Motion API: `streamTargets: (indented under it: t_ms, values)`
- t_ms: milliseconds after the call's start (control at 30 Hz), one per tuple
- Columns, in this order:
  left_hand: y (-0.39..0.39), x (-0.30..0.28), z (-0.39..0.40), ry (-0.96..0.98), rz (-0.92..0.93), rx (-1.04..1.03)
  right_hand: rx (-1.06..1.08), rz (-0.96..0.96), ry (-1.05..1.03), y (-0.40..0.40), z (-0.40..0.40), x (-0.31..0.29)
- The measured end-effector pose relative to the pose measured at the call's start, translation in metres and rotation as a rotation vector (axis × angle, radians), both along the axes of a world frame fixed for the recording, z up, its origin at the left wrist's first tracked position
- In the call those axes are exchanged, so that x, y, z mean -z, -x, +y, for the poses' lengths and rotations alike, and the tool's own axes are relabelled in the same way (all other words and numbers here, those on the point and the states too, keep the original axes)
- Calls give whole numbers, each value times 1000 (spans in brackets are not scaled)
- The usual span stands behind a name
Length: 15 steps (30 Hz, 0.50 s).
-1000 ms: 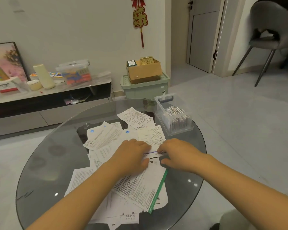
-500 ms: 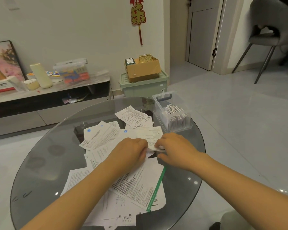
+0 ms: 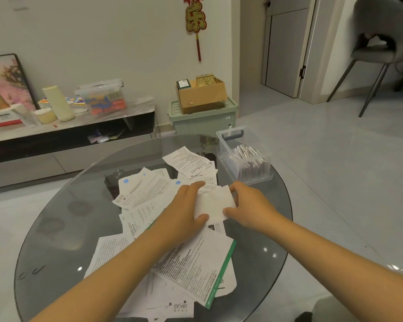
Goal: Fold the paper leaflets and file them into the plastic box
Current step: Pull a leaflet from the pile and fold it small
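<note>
Head view: a folded leaflet (image 3: 213,203) was pinched between the left hand (image 3: 184,210) and right hand (image 3: 249,206) above the glass table's (image 3: 56,228) centre; the plastic box (image 3: 244,156) lay beyond the right hand, at the far right edge, judged nearer that hand.

Both bare forearms reach forward over the round glass table (image 3: 56,228), converging at its middle. The left hand (image 3: 184,205) lies knuckles up, fingers stretched forward, thumb tucked in against the near edge of a small folded white paper leaflet (image 3: 213,203). The right hand (image 3: 249,205) faces it, forefinger and thumb curled onto the leaflet's right edge, pinching it.
</note>
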<state>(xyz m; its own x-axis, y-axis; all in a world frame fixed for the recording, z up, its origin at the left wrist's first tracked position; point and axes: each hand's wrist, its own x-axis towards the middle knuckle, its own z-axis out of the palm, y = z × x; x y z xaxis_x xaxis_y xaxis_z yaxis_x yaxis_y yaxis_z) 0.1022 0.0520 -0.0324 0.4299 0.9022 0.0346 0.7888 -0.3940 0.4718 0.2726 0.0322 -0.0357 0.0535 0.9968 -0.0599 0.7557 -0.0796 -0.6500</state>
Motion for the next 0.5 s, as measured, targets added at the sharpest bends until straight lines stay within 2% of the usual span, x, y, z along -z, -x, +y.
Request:
streamTargets:
  t_ms: [167, 300, 500]
  values:
    - [1, 5, 4, -105, 88, 24, -26, -195, -69, 5, -1, 6]
    - [3, 5, 5, -142, 210, 115, -119, -307, -15, 1, -1, 7]
    - [3, 4, 7, -155, 205, 74, -209, -513, -32, -1, -5, -2]
